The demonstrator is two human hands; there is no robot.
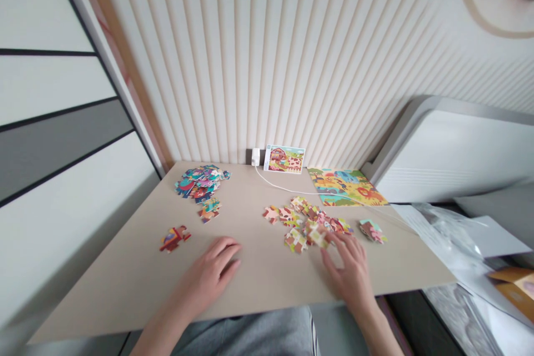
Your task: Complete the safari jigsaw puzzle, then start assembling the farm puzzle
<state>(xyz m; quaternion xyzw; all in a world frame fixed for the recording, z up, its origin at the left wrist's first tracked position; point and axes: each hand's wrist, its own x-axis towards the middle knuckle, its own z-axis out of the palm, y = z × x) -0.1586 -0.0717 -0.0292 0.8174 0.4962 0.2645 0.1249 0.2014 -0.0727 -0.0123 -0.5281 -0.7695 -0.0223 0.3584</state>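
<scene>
My right hand (348, 261) is over the near right edge of a heap of jigsaw puzzle pieces (287, 216) in reds, pinks and yellow-greens. At its fingertips is a pale green and cream puzzle piece (317, 233), slightly blurred; the fingers appear to grip its edge. My left hand (217, 267) rests on the table, holding nothing, its fingers loosely bent and the thumb apart. Left of it lies a red and purple joined bit of puzzle (174, 238). A small stack of pieces (372, 231) sits to the right of my right hand.
Blue and purple puzzle pieces (200, 183) are piled at the table's back left. A farm picture card (286, 159) leans on the ribbed wall beside a white charger (256, 157). Its cable crosses an animal puzzle (348, 186). Clear plastic wrapping (454, 233) lies right of the table (258, 289).
</scene>
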